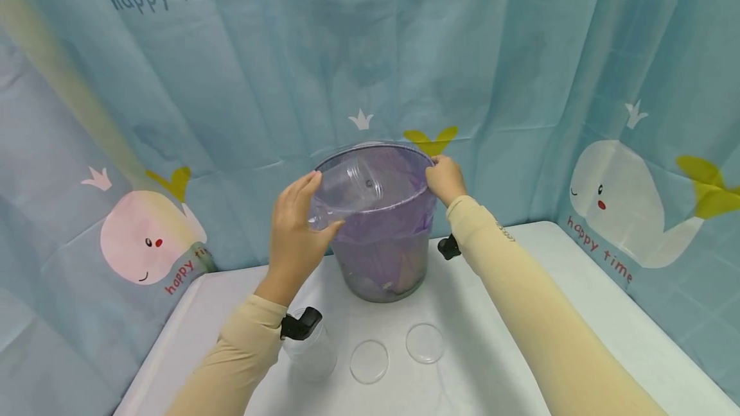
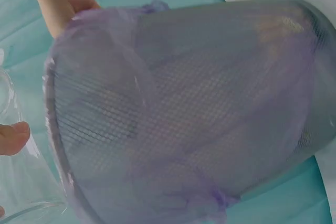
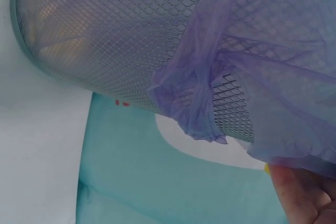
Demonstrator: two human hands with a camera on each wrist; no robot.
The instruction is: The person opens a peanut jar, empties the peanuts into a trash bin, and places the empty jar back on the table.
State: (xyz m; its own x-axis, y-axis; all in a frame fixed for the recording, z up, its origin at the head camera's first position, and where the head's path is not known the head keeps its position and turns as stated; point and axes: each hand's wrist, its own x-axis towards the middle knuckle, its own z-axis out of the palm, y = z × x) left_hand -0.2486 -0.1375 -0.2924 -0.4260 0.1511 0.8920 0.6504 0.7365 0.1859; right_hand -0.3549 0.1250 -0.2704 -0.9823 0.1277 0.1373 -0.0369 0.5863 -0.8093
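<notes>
My left hand grips a clear plastic jar, tipped on its side with one end over the mouth of a wire-mesh trash can. Part of the jar and my thumb also show at the left of the left wrist view. A thin purple bag lines the can and is folded down over its rim, bunched into a knot on one side. At the can's right rim, my right hand holds the edge and the bag. Some blurred contents lie at the bottom of the can.
Another clear jar stands on the white table, partly behind my left wrist. Two clear round lids lie flat in front of the can. A blue curtain with printed whales hangs behind and at both sides.
</notes>
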